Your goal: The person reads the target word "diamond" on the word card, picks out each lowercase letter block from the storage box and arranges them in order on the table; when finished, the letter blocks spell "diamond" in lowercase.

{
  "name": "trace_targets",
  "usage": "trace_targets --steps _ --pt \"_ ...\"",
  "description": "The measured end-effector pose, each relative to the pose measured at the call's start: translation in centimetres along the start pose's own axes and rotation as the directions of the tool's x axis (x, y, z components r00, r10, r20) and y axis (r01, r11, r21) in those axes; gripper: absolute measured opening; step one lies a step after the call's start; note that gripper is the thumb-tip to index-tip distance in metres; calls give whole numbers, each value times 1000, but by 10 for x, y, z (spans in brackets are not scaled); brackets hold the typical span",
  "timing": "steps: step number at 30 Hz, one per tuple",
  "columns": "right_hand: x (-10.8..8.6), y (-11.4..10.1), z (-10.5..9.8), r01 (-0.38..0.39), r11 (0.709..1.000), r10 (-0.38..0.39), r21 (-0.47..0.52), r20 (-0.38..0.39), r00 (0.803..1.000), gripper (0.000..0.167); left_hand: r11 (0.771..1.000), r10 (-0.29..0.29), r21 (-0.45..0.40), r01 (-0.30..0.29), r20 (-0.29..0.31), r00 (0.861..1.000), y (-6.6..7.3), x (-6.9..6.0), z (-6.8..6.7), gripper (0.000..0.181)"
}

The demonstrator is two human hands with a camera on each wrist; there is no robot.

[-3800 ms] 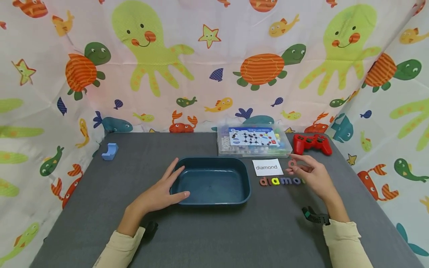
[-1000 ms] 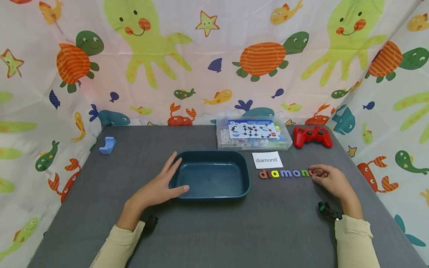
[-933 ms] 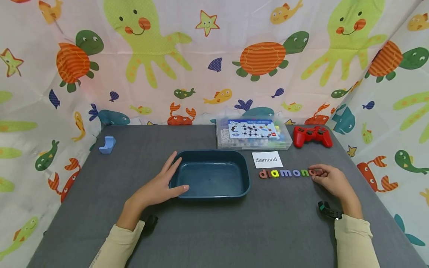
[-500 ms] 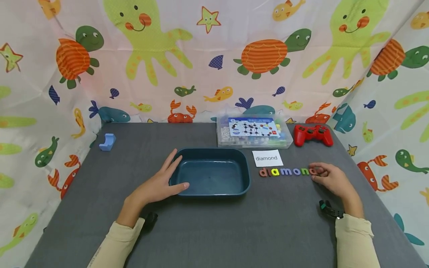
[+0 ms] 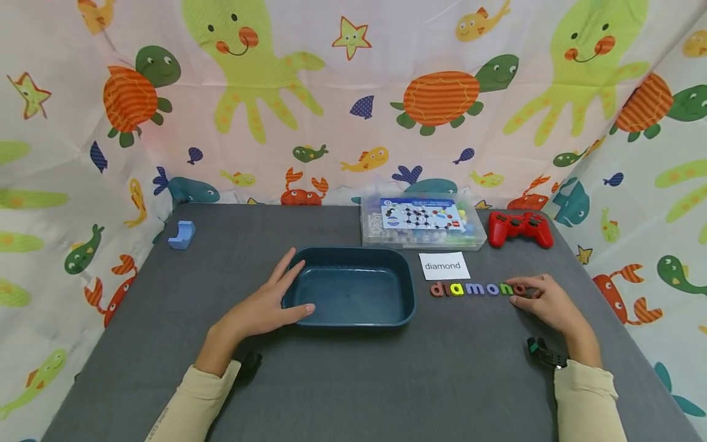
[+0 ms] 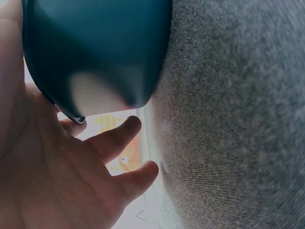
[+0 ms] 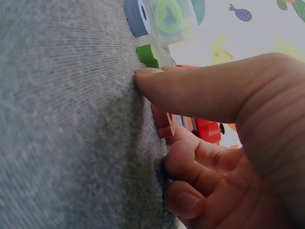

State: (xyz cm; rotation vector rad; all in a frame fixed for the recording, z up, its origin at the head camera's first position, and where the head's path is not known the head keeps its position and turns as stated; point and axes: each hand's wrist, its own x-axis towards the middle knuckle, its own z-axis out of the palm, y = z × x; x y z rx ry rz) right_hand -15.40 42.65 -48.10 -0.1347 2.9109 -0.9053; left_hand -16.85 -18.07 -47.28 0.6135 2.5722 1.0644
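In the head view my left hand (image 5: 269,312) rests on the left end of a dark teal plastic tray (image 5: 407,276), its fingers spread along the rim and the thumb over the near edge. The left wrist view shows the tray's wall (image 6: 109,52) beside the spread fingers. My right hand (image 5: 552,307) is at the right end of a row of coloured letters, over the reddish letter d (image 5: 519,289). Its thumb and index finger are apart, either side of the d and near the green n (image 5: 506,288). The right wrist view shows the thumb touching the cloth.
A white card (image 5: 444,266) reading "diamond" lies above the row, whose left end has another reddish d (image 5: 437,289). Behind are a clear plastic case (image 5: 422,230) and a red game controller (image 5: 520,229). A light blue block (image 5: 182,235) sits far left.
My right hand has carried the reddish d to the row's right end and set it down after the n. Just now its thumb and index finger spread apart. The left hand stays on the tray.
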Motion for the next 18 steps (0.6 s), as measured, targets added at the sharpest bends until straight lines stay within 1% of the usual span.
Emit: trace_targets --steps 5,9,14,16,18 --pt "0 0 1 1 1000 -1 -9 -23 1000 36 1000 2 2 -2 1 1000 0 1 0 103" --pt "0 1 0 8 1000 -8 -1 -23 1000 37 1000 7 2 -7 -1 1000 0 2 1 103" --pt "-5 6 -7 -3 1000 3 30 -5 1000 46 1000 15 24 -15 -18 1000 4 2 1 107" --pt "-7 5 -12 -8 1000 8 15 -32 999 49 999 22 27 -21 -37 999 5 1 1 108" --pt "-9 -1 -17 1 1000 -2 -12 -91 996 48 999 30 24 -29 -72 997 7 1 -3 107"
